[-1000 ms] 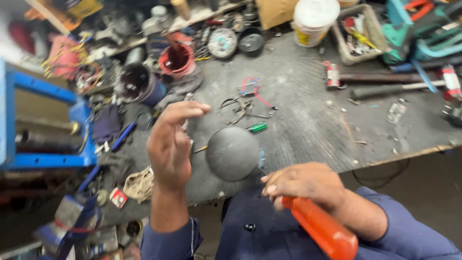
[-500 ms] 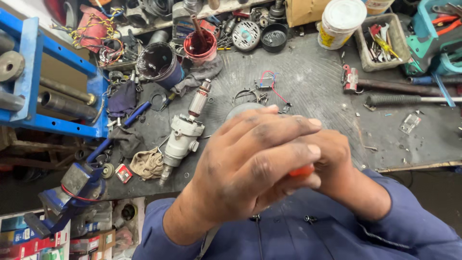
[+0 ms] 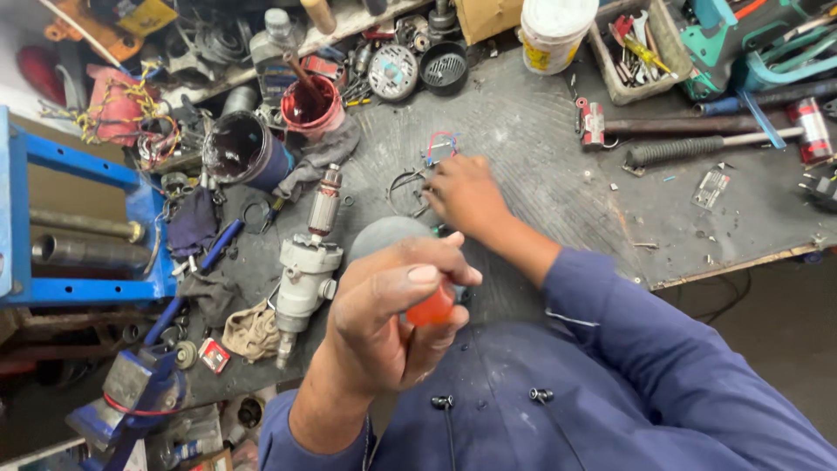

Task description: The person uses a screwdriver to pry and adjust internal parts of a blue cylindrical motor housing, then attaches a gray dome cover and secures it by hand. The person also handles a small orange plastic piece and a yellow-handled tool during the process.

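Note:
My left hand (image 3: 392,323) is raised close to the camera, closed around the orange handle (image 3: 433,305) of a tool whose shaft is hidden. Behind it a grey domed cover (image 3: 377,235) rests on the bench. My right hand (image 3: 466,194) reaches forward over the dark bench mat (image 3: 540,148), fingertips down beside a thin wire ring (image 3: 403,187) and a small part with red and blue wires (image 3: 438,144). Its fingers are hidden under the back of the hand. A grey motor housing with its armature (image 3: 307,266) lies left of the dome.
A red cup (image 3: 309,105) and a dark can (image 3: 240,148) stand at the back left, a white bucket (image 3: 554,30) and a tool tray (image 3: 636,57) at the back right. A blue vise (image 3: 131,388) sits at lower left, a black-gripped handle (image 3: 697,148) at right.
The orange-handled tool passed from my right hand to my left as the hands met. My right hand then reached forward to the wire ring. The camera view shifted.

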